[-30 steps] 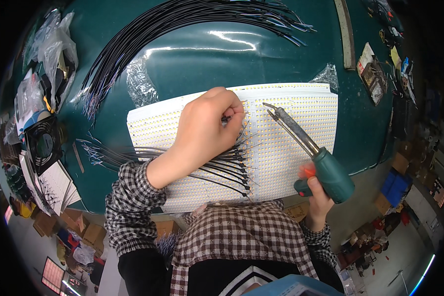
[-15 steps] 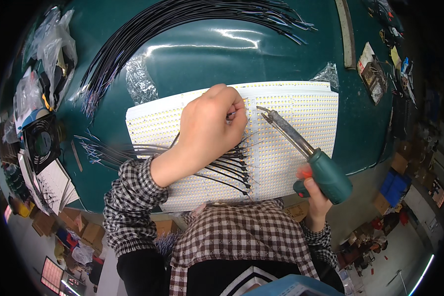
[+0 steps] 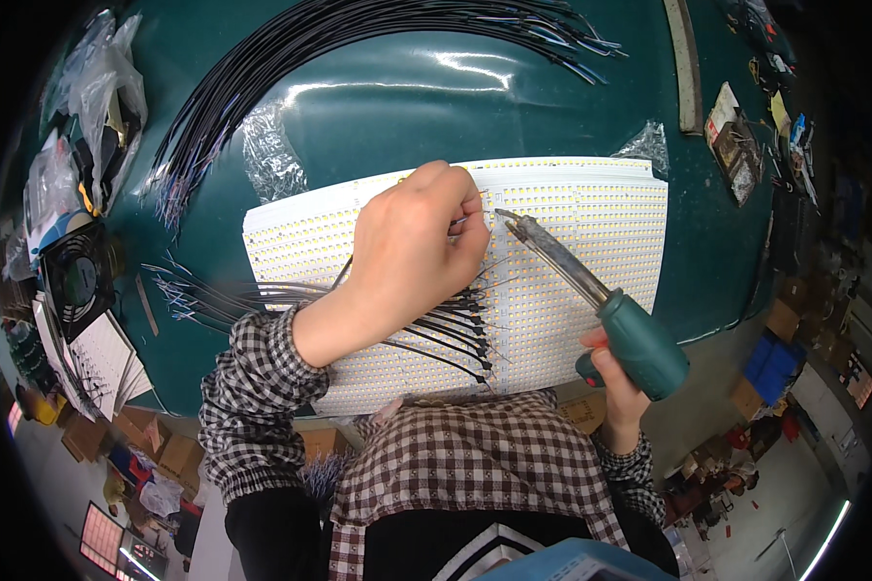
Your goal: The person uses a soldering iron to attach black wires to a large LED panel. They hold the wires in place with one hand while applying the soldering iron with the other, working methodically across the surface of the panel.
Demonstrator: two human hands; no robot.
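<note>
A white LED board (image 3: pixel 581 281) covered in rows of small yellowish LEDs lies in front of me, on top of other boards. My left hand (image 3: pixel 412 242) is over its upper middle, fingers pinched on a black cable (image 3: pixel 342 272) that runs out beneath the wrist. Several more black cables (image 3: pixel 446 334) end in a column along the board's middle. My right hand (image 3: pixel 618 382) grips the green handle of a soldering iron (image 3: pixel 643 346). The iron's tip points up and left, just right of my left fingertips; whether it touches the board I cannot tell.
A long bundle of black cables (image 3: pixel 262 58) curves across the back of the green table (image 3: pixel 388 116). At the left are a black fan (image 3: pixel 76 276) and plastic bags (image 3: pixel 102 107). A dirty small box (image 3: pixel 733 145) and a long strip (image 3: pixel 683 68) lie at the right.
The soldering iron has shifted slightly left, its tip now closer to my left fingertips. My left hand keeps its pinch in nearly the same place.
</note>
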